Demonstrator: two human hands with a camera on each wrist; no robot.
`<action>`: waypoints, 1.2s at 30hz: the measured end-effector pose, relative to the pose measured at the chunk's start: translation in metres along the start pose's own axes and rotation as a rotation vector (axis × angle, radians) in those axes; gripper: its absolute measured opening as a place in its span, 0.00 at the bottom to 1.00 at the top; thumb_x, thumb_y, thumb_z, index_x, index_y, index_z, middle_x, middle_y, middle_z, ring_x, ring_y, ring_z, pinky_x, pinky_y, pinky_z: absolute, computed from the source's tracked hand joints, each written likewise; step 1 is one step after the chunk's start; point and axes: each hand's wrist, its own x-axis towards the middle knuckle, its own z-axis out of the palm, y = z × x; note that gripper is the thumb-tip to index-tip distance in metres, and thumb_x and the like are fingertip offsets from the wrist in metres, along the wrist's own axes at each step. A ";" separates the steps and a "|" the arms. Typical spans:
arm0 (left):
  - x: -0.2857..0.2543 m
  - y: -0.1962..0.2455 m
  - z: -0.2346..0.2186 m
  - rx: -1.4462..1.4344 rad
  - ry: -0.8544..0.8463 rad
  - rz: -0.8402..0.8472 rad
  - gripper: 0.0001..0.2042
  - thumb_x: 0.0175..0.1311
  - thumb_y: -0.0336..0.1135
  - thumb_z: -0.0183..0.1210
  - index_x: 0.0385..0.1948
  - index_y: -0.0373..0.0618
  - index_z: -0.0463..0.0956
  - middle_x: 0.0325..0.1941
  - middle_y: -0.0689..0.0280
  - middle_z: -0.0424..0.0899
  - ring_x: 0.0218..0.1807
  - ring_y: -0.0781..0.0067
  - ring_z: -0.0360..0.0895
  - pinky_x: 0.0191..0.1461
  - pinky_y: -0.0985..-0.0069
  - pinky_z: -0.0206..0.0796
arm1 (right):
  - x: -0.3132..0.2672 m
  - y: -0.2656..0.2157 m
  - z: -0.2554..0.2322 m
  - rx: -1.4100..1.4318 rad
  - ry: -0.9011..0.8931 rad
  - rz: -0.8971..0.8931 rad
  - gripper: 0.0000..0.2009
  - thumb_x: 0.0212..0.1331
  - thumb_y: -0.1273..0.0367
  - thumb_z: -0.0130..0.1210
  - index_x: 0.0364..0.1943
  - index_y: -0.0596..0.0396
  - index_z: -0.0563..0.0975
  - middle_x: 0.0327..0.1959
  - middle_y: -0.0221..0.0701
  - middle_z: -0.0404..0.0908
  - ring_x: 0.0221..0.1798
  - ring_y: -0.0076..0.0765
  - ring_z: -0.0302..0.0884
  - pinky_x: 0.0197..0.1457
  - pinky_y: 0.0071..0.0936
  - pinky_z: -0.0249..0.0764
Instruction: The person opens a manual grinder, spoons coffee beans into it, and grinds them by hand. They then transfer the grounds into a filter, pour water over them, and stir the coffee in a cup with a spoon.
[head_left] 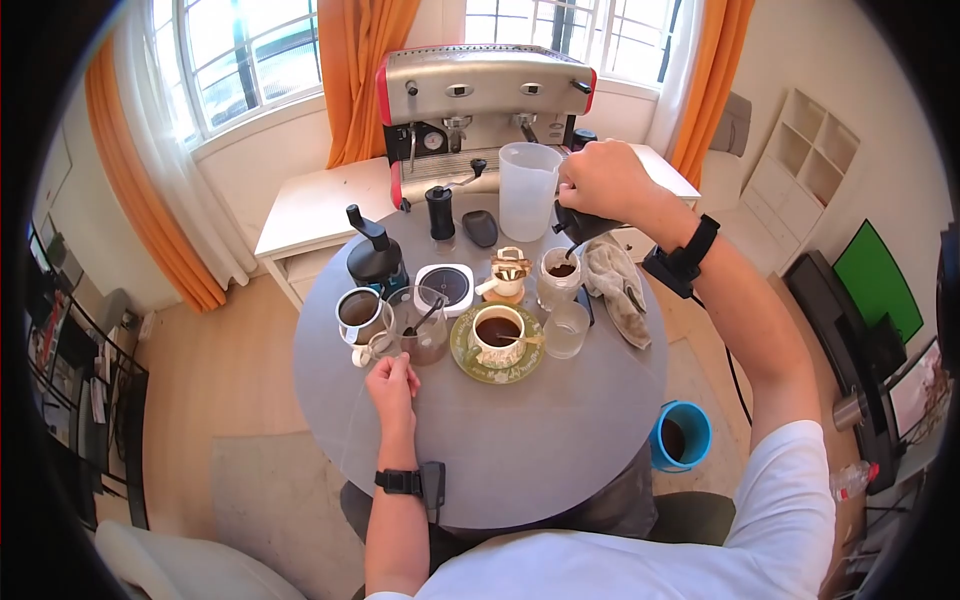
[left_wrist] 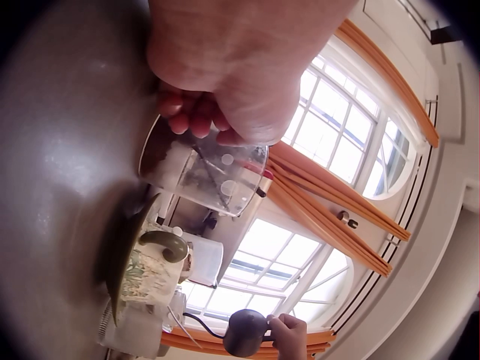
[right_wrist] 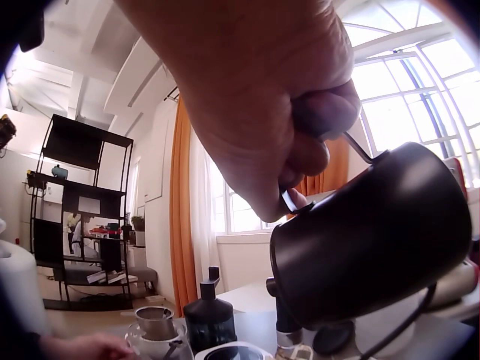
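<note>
My right hand (head_left: 610,180) grips the handle of a black gooseneck kettle (right_wrist: 375,232), held up and tilted. Its thin spout points down over a small glass jar (head_left: 557,290) with dark brown contents. My left hand (head_left: 392,388) is low over the near left of the table, fingers loosely curled and holding nothing visible. Just beyond it are a clear glass pitcher (head_left: 422,345) with a dark stick inside and a mug (head_left: 362,318). A patterned cup (head_left: 498,340) of dark coffee stands on a green saucer (head_left: 468,368), a spoon across it.
A clear tumbler (head_left: 567,332) and a crumpled cloth (head_left: 615,290) are right of the cup. Behind stand a tall plastic jug (head_left: 527,195), hand grinder (head_left: 440,212), white scale (head_left: 458,270) and larger black-topped grinder (head_left: 377,260). An espresso machine (head_left: 490,85) is at the back; a blue bucket (head_left: 707,440) is on the floor.
</note>
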 end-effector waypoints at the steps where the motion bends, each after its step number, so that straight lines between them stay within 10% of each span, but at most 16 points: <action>1: 0.000 0.001 0.000 0.000 0.000 0.000 0.17 0.72 0.31 0.63 0.20 0.49 0.68 0.18 0.68 0.75 0.17 0.78 0.72 0.18 0.80 0.55 | 0.000 -0.002 -0.003 0.010 0.002 0.008 0.09 0.52 0.63 0.60 0.24 0.49 0.88 0.20 0.42 0.83 0.27 0.52 0.84 0.39 0.46 0.82; 36: -0.005 0.005 0.001 -0.021 -0.029 -0.003 0.18 0.73 0.31 0.63 0.20 0.48 0.69 0.18 0.69 0.75 0.18 0.80 0.70 0.20 0.81 0.54 | -0.002 -0.003 -0.008 0.054 0.043 0.110 0.11 0.52 0.62 0.62 0.25 0.54 0.87 0.25 0.44 0.86 0.32 0.55 0.88 0.41 0.47 0.84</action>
